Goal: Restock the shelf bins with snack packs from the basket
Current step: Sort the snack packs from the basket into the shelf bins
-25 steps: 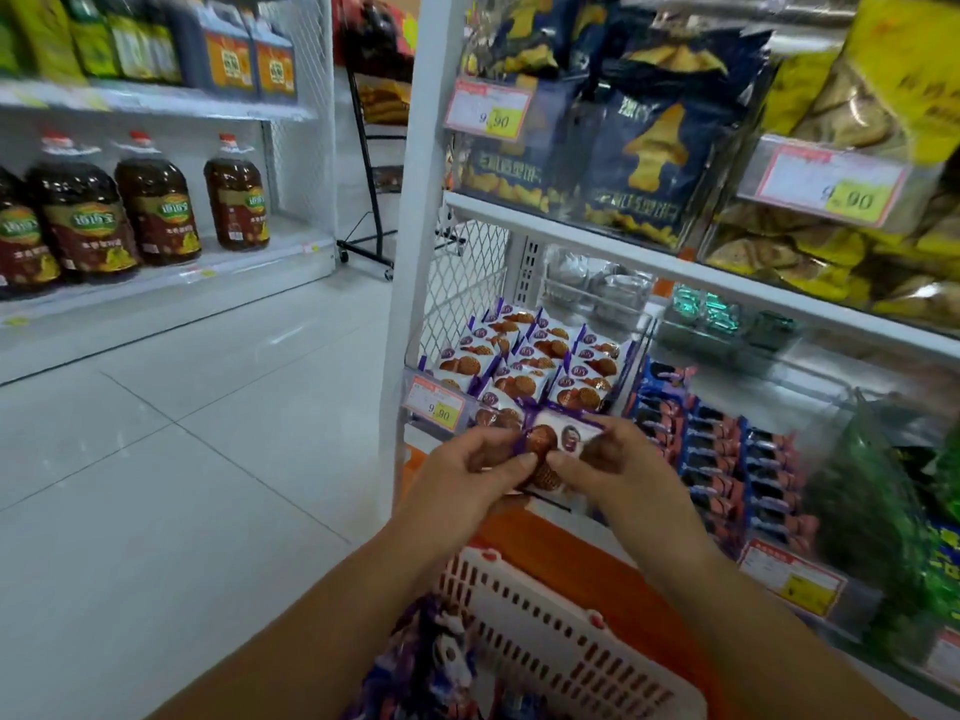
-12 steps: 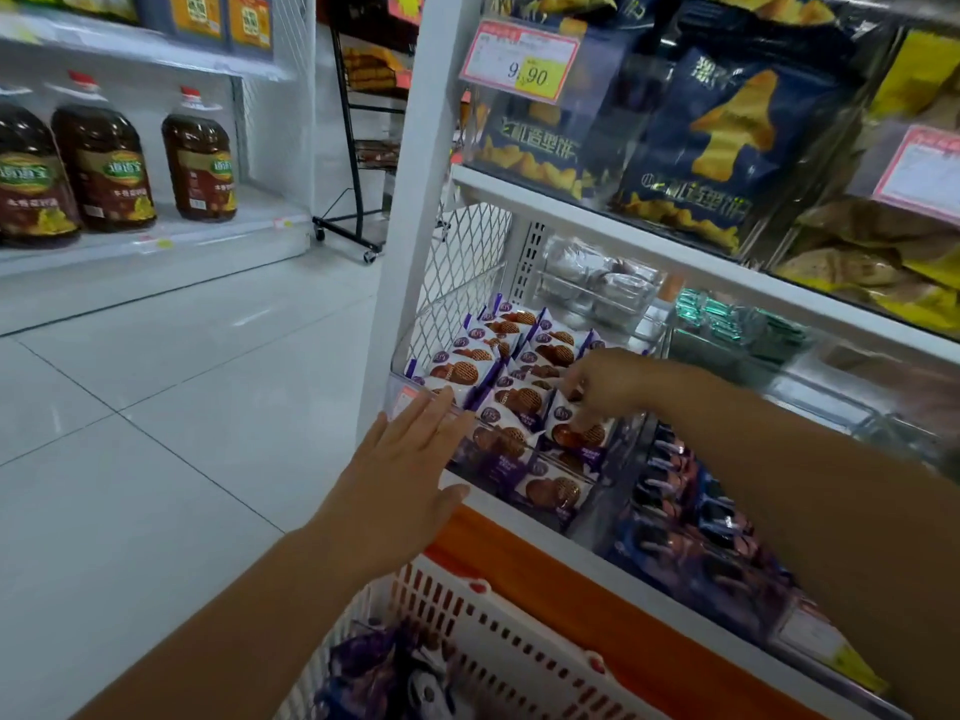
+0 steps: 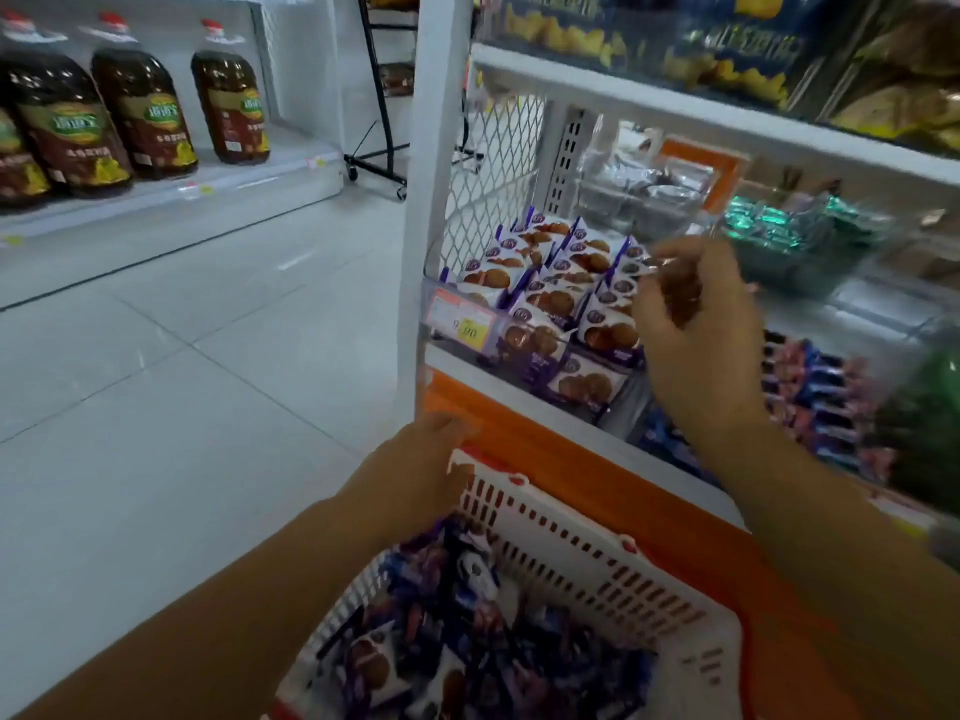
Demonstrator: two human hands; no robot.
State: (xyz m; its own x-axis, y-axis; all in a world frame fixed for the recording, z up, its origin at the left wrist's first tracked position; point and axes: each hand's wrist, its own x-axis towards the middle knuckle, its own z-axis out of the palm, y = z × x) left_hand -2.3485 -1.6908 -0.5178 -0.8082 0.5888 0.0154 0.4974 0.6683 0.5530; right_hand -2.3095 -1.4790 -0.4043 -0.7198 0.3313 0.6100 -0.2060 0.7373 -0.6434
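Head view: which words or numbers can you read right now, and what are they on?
"9.90": price tag on the clear bin front.
Oil bottle labels: too blurred to read.
Blue chip bags: print blurred.
Purple cookie packs: print too small.

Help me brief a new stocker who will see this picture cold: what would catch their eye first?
The right hand hovers over the purple cookie packs filling the clear shelf bin, centre right; its fingers are blurred. Below, the left hand dips at the corner of the white basket, which is heaped with loose snack packs. Far left, big dark oil bottles line a white shelf.
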